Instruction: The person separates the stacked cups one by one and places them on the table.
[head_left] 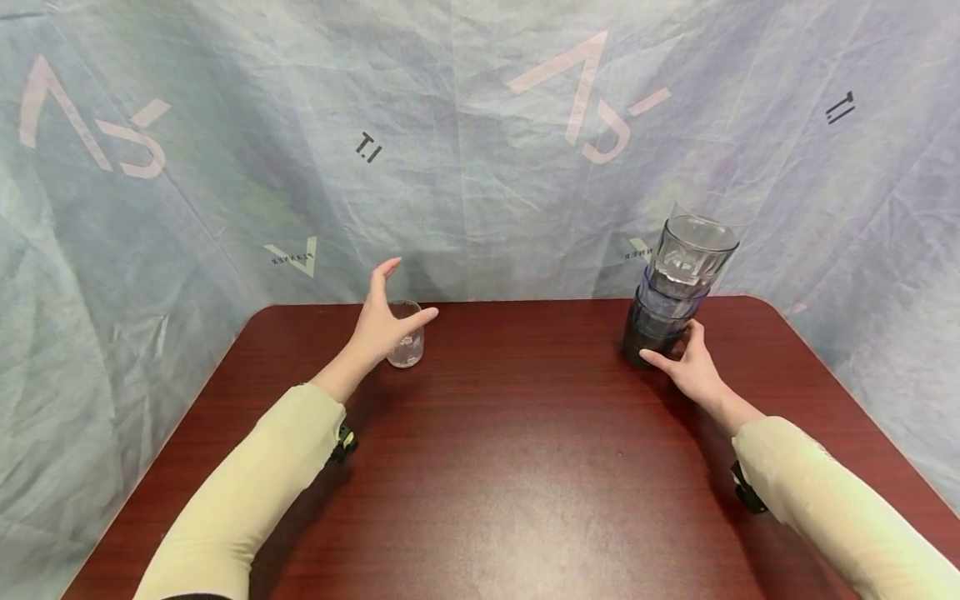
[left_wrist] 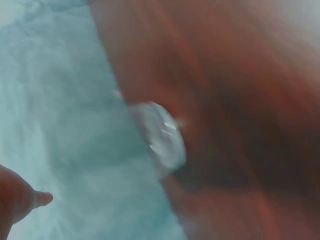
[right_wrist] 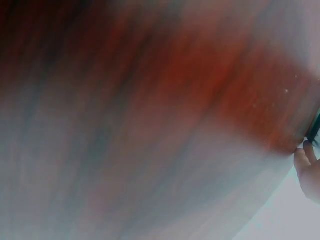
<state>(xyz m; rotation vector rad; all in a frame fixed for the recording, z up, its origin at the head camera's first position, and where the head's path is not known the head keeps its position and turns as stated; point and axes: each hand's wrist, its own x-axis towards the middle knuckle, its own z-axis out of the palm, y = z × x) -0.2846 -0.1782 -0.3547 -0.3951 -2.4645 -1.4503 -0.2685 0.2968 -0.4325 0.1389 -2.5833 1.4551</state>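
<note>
Right hand [head_left: 693, 367] grips perhaps three stacked glasses [head_left: 675, 287].

Dark red wood-grain counter [head_left: 487, 467], rounded far corners. Single clear glass [head_left: 407, 342] upright near far left edge. Stack of glasses [head_left: 675, 287] upright near far right, leaning slightly.

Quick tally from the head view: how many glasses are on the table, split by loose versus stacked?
Loose clear glass, by the open left hand: 1
Glasses in the stack, whose base the right hand grips: 3, as far as the layers show
Total: 4 glasses on the table
</note>
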